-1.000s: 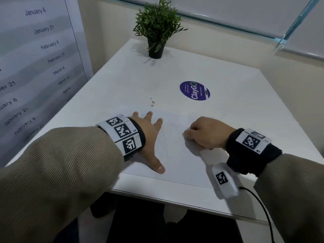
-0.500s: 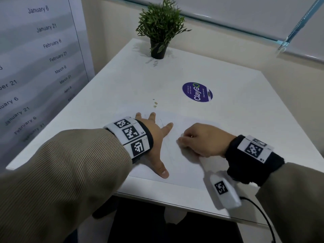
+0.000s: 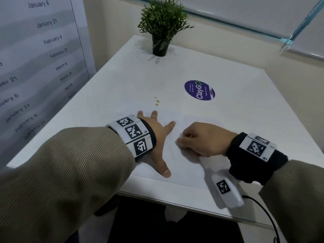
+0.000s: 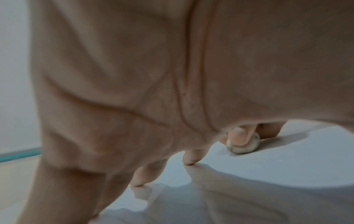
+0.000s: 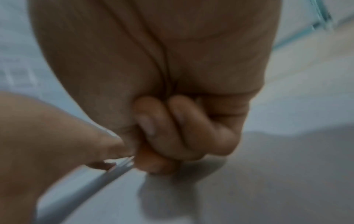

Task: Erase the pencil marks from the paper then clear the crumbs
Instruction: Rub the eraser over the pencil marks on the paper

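Note:
A white sheet of paper (image 3: 185, 171) lies near the front edge of the white table (image 3: 133, 79), with faint pencil lines (image 3: 172, 155) on it. My left hand (image 3: 160, 132) lies flat on the sheet with fingers spread, its fingertips (image 4: 189, 162) pressing the paper. Just right of it, my right hand (image 3: 201, 139) is curled, knuckles up. In the left wrist view its fingers pinch a pale rounded eraser (image 4: 244, 145) against the paper. The head view hides the eraser under the hand. A few yellowish crumbs (image 3: 157, 101) sit on the table beyond the sheet.
A potted plant (image 3: 162, 27) stands at the table's far edge. A round purple sticker (image 3: 199, 90) lies right of the crumbs. A date banner (image 3: 38, 64) hangs along the left side. A white tagged device (image 3: 226, 188) with a black cable hangs below my right wrist.
My right hand has slid a little left toward the left hand. The left index finger has spread further to the right on the sheet.

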Demonstrator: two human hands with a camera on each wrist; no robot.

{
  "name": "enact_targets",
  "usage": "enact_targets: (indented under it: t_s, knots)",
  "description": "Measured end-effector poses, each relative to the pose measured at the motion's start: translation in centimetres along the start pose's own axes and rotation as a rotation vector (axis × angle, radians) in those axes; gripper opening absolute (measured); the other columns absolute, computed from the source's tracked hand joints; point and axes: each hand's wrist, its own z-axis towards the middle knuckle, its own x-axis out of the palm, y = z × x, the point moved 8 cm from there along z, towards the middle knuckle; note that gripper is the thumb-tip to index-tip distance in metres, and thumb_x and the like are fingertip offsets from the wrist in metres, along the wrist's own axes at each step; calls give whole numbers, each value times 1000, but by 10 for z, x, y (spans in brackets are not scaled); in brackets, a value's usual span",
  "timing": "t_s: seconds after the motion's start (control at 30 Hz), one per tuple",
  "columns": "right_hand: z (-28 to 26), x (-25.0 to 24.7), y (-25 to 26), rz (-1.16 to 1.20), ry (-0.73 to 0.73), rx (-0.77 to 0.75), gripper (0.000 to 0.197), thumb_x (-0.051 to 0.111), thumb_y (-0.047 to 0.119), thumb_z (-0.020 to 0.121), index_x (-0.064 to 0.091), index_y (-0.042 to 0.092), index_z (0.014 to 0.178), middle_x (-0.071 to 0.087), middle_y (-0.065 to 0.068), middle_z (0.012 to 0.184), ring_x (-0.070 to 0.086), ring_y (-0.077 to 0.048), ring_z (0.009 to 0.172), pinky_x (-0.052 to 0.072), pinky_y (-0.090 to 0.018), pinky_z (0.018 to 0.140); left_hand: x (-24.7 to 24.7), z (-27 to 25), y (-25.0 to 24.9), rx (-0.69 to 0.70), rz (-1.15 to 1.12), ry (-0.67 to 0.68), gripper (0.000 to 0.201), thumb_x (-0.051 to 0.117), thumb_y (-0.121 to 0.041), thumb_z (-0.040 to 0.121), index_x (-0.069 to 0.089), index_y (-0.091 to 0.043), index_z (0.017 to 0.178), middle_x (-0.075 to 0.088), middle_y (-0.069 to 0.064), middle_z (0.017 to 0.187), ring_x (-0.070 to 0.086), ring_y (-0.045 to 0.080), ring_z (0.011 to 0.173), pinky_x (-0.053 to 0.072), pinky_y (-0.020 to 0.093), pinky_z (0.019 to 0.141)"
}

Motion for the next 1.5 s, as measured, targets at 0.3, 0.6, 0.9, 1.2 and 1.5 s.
enact_targets:
  t_s: [0.3, 0.6, 0.9, 1.2, 1.5]
  knots:
    - [0, -4, -5, 16, -23, 30, 47, 53, 37, 102, 62, 14, 61, 60, 5, 51, 48, -13, 45, 44, -23, 52, -2, 0, -1, 6, 11, -2, 150, 73, -88, 54, -32, -42, 151, -26, 20, 163, -7, 52, 150, 21, 64, 116]
    - [-1, -4, -11, 73, 19, 33, 48, 53, 38, 101, 64, 8, 64, 59, 0, 53, 47, -19, 48, 44, -26, 54, -3, -4, -3, 0, 14, 10, 148, 73, -87, 56, -31, -41, 151, -28, 20, 162, -5, 50, 151, 18, 62, 117]
    - [-4, -15, -21, 41, -100, 73, 48, 53, 36, 102, 58, 9, 63, 57, -2, 53, 45, -16, 44, 42, -26, 54, -3, -2, -2, -9, 8, 27, 150, 73, -88, 53, -32, -43, 150, -29, 17, 163, -8, 51, 150, 18, 65, 116]
    - [7, -24, -22, 31, -190, 116, 49, 53, 36, 102, 56, 10, 61, 58, -2, 55, 49, -16, 48, 43, -28, 59, -1, 0, -1, -6, 0, 31, 151, 73, -89, 52, -34, -44, 149, -30, 19, 162, -9, 54, 149, 20, 65, 115]
    - [14, -24, -21, 56, -169, 121, 53, 53, 36, 102, 52, 13, 55, 56, -3, 51, 48, -19, 42, 42, -26, 54, -2, -1, -1, -1, 5, 44, 150, 73, -88, 53, -34, -43, 149, -30, 19, 162, -10, 53, 149, 20, 64, 116]
